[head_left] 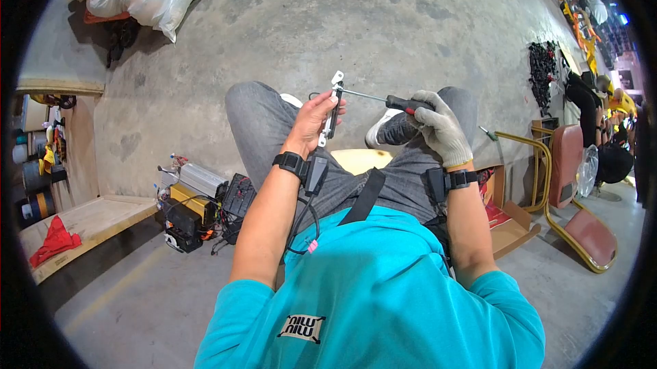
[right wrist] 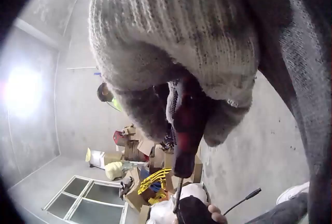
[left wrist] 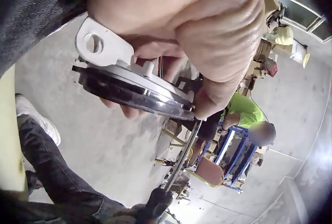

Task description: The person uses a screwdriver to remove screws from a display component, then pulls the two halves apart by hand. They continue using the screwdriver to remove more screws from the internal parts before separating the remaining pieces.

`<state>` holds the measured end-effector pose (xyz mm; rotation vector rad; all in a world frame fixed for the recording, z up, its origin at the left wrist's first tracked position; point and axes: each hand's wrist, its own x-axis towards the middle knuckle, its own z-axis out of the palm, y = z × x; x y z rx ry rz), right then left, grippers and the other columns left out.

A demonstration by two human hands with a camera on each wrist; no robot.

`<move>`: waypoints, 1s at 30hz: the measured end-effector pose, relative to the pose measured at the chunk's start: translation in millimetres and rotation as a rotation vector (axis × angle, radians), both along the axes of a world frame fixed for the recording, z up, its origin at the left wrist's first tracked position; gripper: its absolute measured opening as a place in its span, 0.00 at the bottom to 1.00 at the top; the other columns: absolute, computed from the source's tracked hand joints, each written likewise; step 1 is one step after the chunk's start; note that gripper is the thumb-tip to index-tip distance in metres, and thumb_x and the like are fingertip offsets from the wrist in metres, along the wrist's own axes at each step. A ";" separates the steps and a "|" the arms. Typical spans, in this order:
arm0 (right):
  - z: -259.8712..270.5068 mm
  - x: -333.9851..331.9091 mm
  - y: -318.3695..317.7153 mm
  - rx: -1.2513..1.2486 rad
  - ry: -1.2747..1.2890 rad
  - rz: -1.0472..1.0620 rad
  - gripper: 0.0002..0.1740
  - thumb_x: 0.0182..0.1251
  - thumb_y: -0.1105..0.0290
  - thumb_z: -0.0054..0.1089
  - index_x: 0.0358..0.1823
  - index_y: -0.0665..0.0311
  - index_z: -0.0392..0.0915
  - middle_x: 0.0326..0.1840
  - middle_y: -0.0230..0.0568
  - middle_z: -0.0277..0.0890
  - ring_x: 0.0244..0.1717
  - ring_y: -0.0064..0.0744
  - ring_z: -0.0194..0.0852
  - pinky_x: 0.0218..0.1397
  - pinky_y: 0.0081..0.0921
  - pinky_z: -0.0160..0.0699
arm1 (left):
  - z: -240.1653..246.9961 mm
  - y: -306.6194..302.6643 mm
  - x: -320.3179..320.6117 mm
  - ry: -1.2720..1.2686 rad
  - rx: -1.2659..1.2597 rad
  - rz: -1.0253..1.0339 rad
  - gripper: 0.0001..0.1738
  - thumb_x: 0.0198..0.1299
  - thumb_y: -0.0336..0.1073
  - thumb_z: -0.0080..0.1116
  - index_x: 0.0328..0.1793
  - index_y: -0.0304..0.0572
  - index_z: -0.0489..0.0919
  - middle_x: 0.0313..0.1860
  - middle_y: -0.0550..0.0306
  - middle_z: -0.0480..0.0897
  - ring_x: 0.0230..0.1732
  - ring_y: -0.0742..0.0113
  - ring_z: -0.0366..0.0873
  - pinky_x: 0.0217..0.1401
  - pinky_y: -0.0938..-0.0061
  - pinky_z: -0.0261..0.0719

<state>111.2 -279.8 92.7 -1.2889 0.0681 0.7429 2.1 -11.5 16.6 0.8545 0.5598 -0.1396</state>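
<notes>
The bare left hand [head_left: 313, 121] pinches a thin black-and-white bar with holed white ends [head_left: 332, 122] between thumb and fingers. The right hand in a pale knitted glove [head_left: 443, 129] has its fingers curled round a black-and-red screwdriver with a metal rod [head_left: 409, 105]. The rod reaches the bar near the left fingertips; I can't tell if it touches. 2 bent legs in grey jeans [head_left: 252, 119] sit close below the fingers. Well left of the left fingers is a silver metal box [head_left: 203, 181]. Far right of the gloved fingers is a brown-red chair with a gold frame [head_left: 567, 163].
</notes>
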 end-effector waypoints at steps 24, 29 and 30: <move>1.3 2.3 -0.9 0.017 0.087 0.031 0.19 0.72 0.69 0.57 0.59 0.73 0.74 0.44 0.40 0.76 0.34 0.25 0.78 0.34 0.21 0.83 | -0.4 -1.8 0.1 -0.014 -0.041 0.031 0.17 0.69 0.37 0.61 0.59 0.39 0.75 0.48 0.51 0.85 0.49 0.63 0.84 0.47 0.70 0.87; 2.4 1.8 -1.0 0.041 0.094 -0.002 0.18 0.71 0.70 0.57 0.57 0.73 0.75 0.43 0.40 0.76 0.34 0.25 0.78 0.33 0.21 0.83 | -2.5 -1.1 0.2 -0.037 -0.063 0.042 0.17 0.70 0.37 0.60 0.59 0.39 0.75 0.48 0.50 0.85 0.50 0.61 0.84 0.48 0.70 0.87; 2.2 1.9 -1.4 0.038 0.088 0.003 0.18 0.72 0.69 0.57 0.57 0.73 0.75 0.43 0.40 0.76 0.34 0.25 0.79 0.33 0.21 0.83 | -1.8 -1.2 0.6 -0.037 -0.063 0.042 0.17 0.70 0.37 0.60 0.59 0.39 0.75 0.48 0.50 0.85 0.50 0.61 0.84 0.48 0.70 0.87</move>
